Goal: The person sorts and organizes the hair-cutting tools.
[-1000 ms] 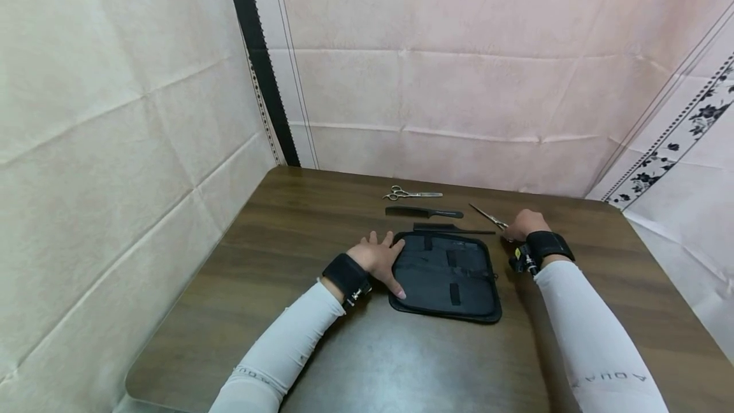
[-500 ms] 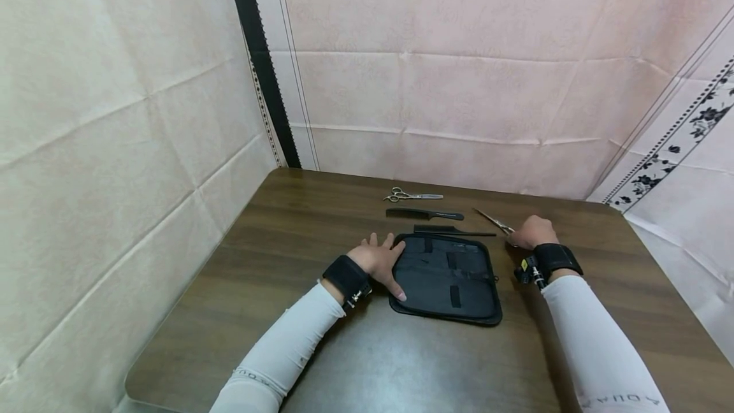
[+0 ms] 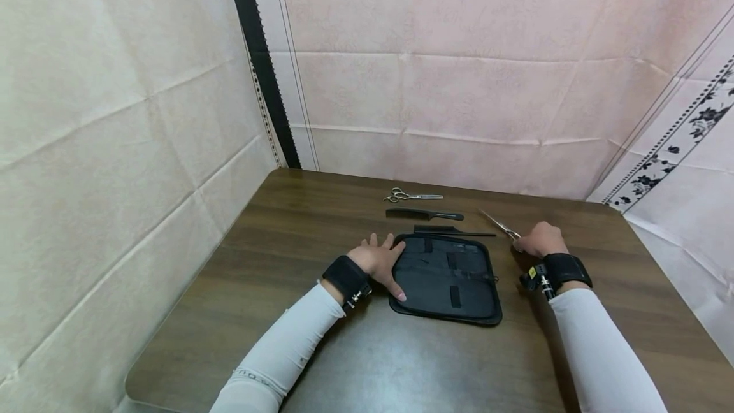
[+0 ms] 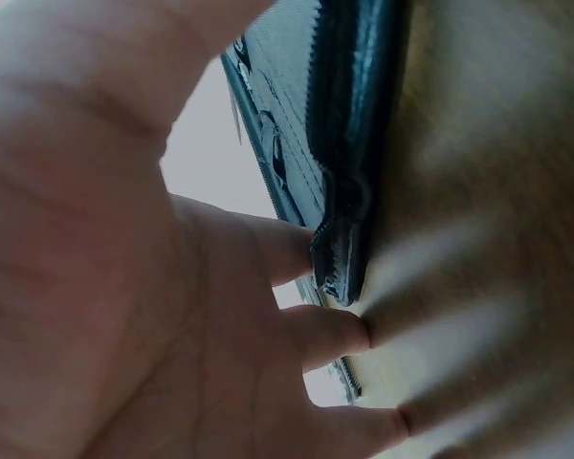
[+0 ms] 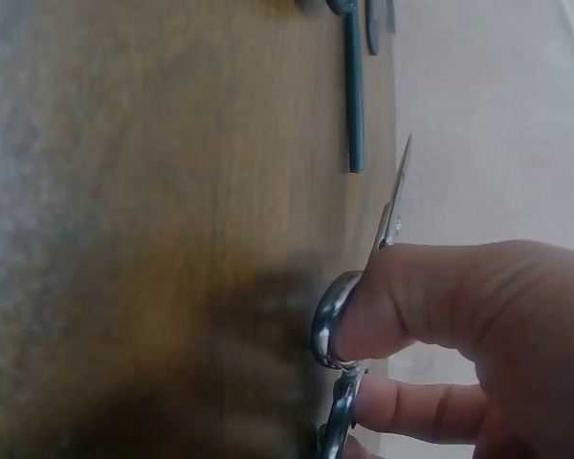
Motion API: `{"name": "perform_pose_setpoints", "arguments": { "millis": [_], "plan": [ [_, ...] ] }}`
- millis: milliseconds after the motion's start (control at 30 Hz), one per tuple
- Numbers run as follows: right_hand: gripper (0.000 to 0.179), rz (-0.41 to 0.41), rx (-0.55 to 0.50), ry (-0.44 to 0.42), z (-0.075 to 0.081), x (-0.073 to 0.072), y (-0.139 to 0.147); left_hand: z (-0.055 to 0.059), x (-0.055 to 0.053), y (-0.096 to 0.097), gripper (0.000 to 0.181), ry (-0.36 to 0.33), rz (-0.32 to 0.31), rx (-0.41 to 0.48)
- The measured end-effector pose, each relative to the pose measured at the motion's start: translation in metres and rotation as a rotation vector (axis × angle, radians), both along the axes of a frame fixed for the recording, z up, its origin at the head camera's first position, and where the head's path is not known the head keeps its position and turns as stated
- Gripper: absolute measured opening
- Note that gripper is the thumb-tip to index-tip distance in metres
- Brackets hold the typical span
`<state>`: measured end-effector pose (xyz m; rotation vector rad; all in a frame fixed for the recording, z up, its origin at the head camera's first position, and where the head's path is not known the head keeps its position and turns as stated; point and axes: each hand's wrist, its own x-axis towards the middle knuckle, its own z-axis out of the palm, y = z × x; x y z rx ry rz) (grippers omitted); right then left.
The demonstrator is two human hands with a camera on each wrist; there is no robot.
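My right hand (image 3: 541, 239) holds a pair of metal scissors (image 3: 500, 225) by the finger loops, blades pointing away to the back left. In the right wrist view the thumb (image 5: 373, 316) lies at one loop and the fingers curl by the other. My left hand (image 3: 377, 259) rests, fingers spread, on the left edge of an unfolded black zip case (image 3: 447, 285). The left wrist view has those fingers (image 4: 325, 335) straight beside the case's zipped edge (image 4: 340, 210). Several dark elastic straps cross the case's inside.
Behind the case lie a black tail comb (image 3: 436, 229), a black handled comb (image 3: 424, 213) and thinning scissors (image 3: 413, 196), in rows. All sit on a brown wooden table (image 3: 275, 241). Pale cloth (image 3: 459, 94) hangs along its back edge.
The right hand has moved a little right and toward me, taking the scissors along. My left hand and the case have stayed where they were.
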<state>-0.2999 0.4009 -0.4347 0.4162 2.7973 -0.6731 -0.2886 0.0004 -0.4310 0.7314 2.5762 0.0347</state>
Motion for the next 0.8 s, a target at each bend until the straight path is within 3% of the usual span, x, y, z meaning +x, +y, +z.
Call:
{"name": "perform_pose_setpoints", "arguments": {
  "millis": [500,800],
  "plan": [
    [0.032,0.019,-0.065,0.090,-0.005,0.020,0.005,0.002,0.001,0.000,0.125,0.011,0.012,-0.001],
    [0.033,0.039,-0.058,0.087,-0.005,0.034,0.005,0.002,0.003,-0.001,0.124,0.007,0.025,0.008]
  ]
}}
